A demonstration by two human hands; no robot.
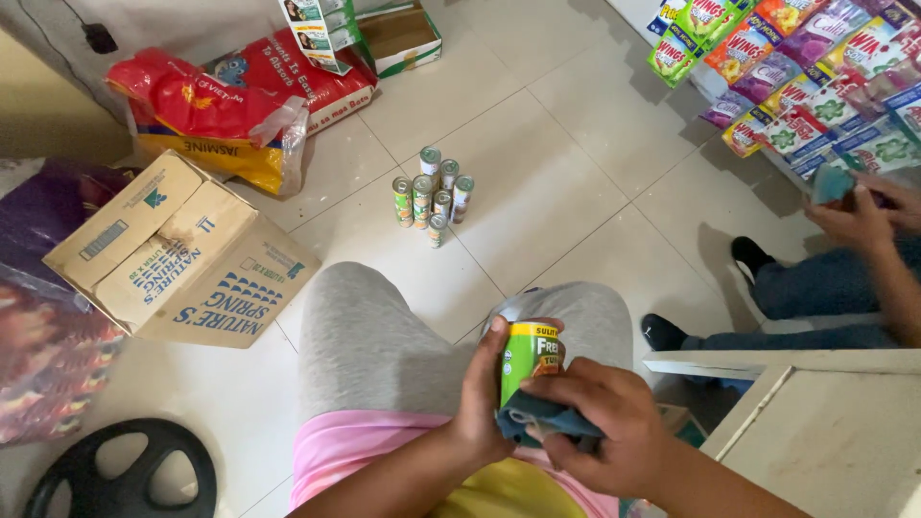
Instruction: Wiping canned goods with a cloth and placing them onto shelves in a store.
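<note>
a: item one, left to right. left hand [480, 388], fingers wrapped round the side of a green and yellow tin can [531, 357], clamped on it, can upright above the lap.

b: item two, right hand [600, 422], closed on a dark blue cloth [537, 417], cloth pressed against the can's lower part.

a: so the can sits between both hands, touching each, over the grey-trousered knees.

b: handling note, as a judgement: keep the left grip firm and turn the can, let the cloth travel round the wall and over the rim; avoid loosening near the base, where the can could slip.

a: other stock: cardboard box [173, 254] at left, a cluster of small cans [434, 197] on the tiled floor [537, 173] well ahead.

b: far right, another person's hand [854, 216] by hanging sachets [815, 67].
</note>
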